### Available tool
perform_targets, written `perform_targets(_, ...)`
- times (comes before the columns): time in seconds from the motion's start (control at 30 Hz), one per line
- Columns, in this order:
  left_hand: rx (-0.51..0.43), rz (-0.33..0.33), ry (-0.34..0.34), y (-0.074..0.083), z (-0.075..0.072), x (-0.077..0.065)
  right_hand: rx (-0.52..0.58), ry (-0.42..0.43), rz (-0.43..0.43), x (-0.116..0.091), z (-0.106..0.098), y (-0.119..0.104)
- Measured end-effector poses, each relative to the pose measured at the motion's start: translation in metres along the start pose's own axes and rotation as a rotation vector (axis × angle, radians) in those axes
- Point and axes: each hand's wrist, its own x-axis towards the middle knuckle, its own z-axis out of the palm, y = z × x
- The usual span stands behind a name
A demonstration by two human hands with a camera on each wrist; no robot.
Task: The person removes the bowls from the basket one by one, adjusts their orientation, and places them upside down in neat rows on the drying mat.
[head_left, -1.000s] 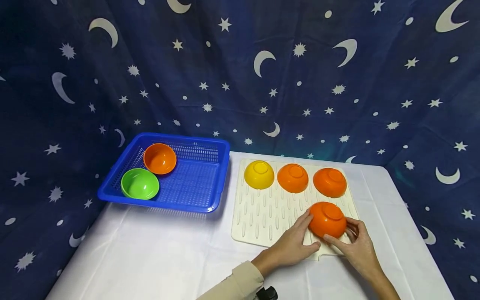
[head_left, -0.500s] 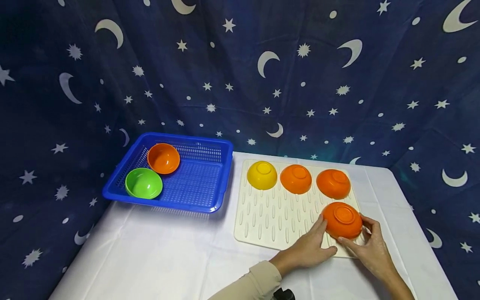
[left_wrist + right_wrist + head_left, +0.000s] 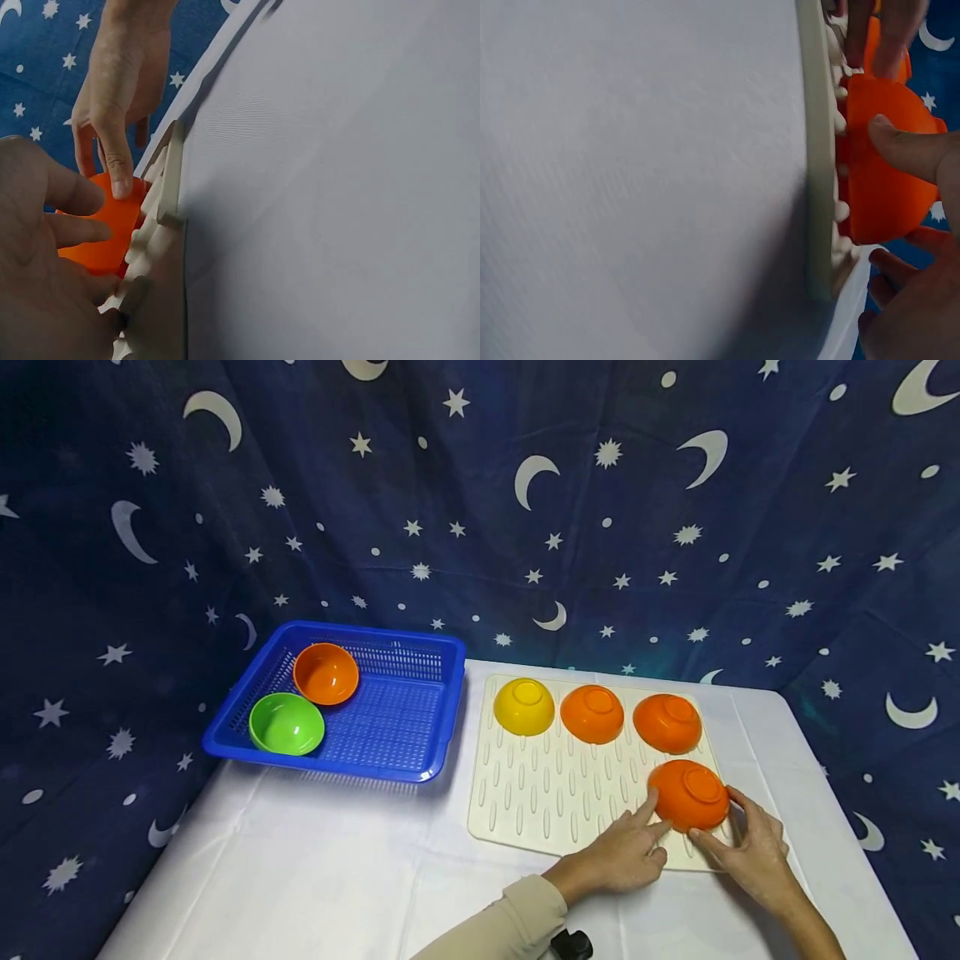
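An orange bowl [image 3: 684,789] sits upside down at the front right of the cream ridged drying mat [image 3: 525,802]. My right hand [image 3: 759,853] holds its right side, thumb [image 3: 911,146] on the near wall and fingers round the far side. My left hand [image 3: 622,853] is at the bowl's left side, its extended fingertips right at the rim. In the left wrist view the left fingers [image 3: 79,229] are spread in front of the orange bowl [image 3: 112,225]. Behind it on the mat, a yellow bowl [image 3: 524,707] and two more orange bowls stand in a row, all upside down.
A blue plastic basket [image 3: 408,774] stands at the left, holding an upright orange bowl [image 3: 326,674] and a green bowl [image 3: 287,724]. A white cloth [image 3: 322,868] covers the table. Dark blue curtains [image 3: 480,485] with moons and stars hang behind and at the sides.
The front orange bowl has shifted right on the mat, with both hands following it. In the last half second the left fingers have loosened and drawn slightly away from the bowl.
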Motion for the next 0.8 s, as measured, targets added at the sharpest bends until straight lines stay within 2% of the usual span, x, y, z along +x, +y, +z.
perform_targets(0.13,0.043,-0.005,-0.040,0.0019,0.0007,0.0008,-0.016,-0.042,-0.008,0.0002,-0.0069,0.0044)
perform_targets(0.3,0.060,-0.026,-0.037,0.0023,0.0032,0.0008,0.060,-0.085,-0.025,0.0001,-0.0076,0.0082)
perform_targets(0.37,0.065,-0.024,-0.028,0.0025,0.0040,0.0007,0.079,-0.073,-0.045,-0.0004,-0.0057,0.0092)
perform_targets(0.5,0.057,-0.010,-0.008,0.0029,0.0045,-0.0002,0.015,-0.042,-0.048,-0.0017,-0.0016,0.0085)
perform_targets(0.63,-0.025,-0.006,0.028,0.0012,0.0041,-0.0016,-0.053,-0.028,-0.012,-0.0023,0.0002,0.0047)
perform_targets(0.8,-0.186,-0.019,0.075,-0.0022,0.0049,-0.0029,-0.054,0.013,0.003,-0.0027,0.0011,0.0037)
